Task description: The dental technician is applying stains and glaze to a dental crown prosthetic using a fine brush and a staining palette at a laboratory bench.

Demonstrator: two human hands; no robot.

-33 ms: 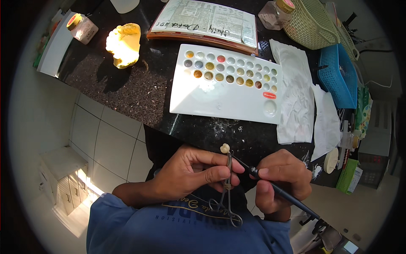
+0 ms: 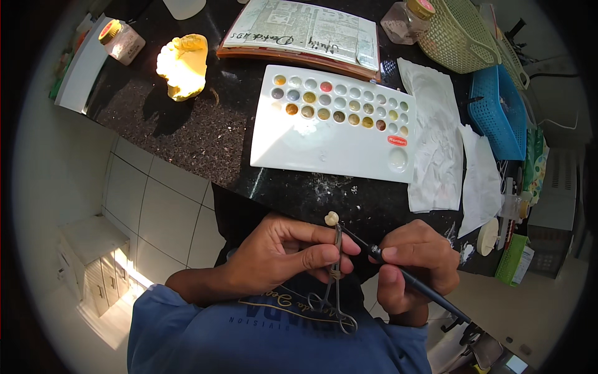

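My left hand (image 2: 280,252) pinches a pair of metal locking forceps (image 2: 338,235) near its jaws, with the ring handles hanging down in front of the blue shirt. A band is wound around its shanks. At the upper tip sits a small cream tooth crown (image 2: 331,218). Between thumb and fingers, my right hand (image 2: 423,255) holds a slim black-handled brush (image 2: 430,296). Its thin tip points up and left, close beside the crown; I cannot tell whether they touch. Beyond both hands lies a white mixing palette (image 2: 324,156) with rows of coloured pastes in its wells.
On the dark countertop (image 2: 218,146) stand a yellow dental cast (image 2: 182,65), a jar (image 2: 121,42) and a second jar (image 2: 406,23). A thick paper stack (image 2: 299,31) lies behind the palette. White tissues (image 2: 436,137), a blue basket (image 2: 496,112) and a green box (image 2: 514,258) are on the right.
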